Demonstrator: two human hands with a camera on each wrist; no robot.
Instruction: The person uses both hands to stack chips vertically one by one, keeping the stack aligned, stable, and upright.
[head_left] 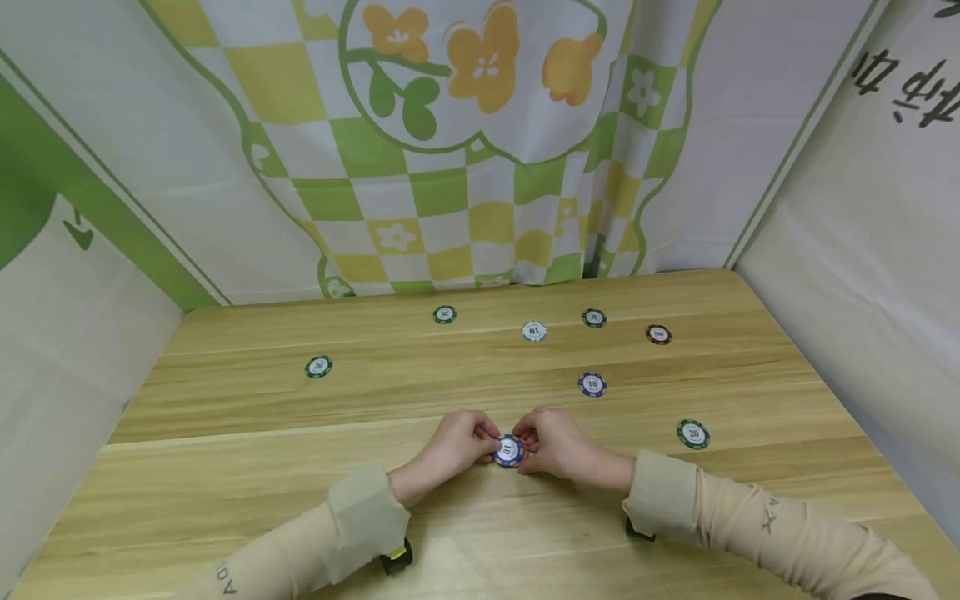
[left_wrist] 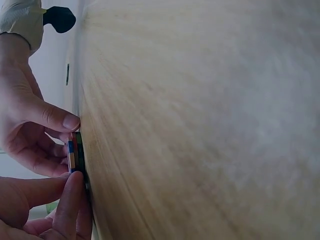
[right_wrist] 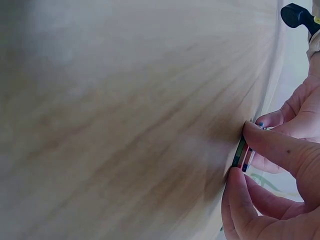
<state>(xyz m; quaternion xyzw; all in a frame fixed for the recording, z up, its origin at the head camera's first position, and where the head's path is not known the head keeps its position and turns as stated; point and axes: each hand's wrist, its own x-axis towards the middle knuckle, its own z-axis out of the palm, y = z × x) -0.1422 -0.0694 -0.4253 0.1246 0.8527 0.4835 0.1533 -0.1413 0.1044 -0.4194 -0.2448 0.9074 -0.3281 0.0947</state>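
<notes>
Near the front middle of the table, a small stack of poker chips (head_left: 508, 451) lies between the two hands. A blue-rimmed chip marked 10 is on top; the stack's side (left_wrist: 76, 150) shows green, red and blue edges in the left wrist view. My left hand (head_left: 467, 439) pinches the stack's left edge between thumb and fingers. From the right, my right hand (head_left: 558, 447) holds the stack, its thumb and fingers at the edge. In the right wrist view the stack (right_wrist: 242, 154) sits low at the wooden surface, with fingertips partly covering it.
Loose chips lie around the wooden table (head_left: 247, 467): a blue 10 chip (head_left: 592, 384), a light-blue 10 chip (head_left: 534, 331), a 100 chip (head_left: 658, 334), and several green-rimmed ones, such as a 20 chip (head_left: 693, 433) at the right. A patterned curtain (head_left: 442, 196) hangs behind the table.
</notes>
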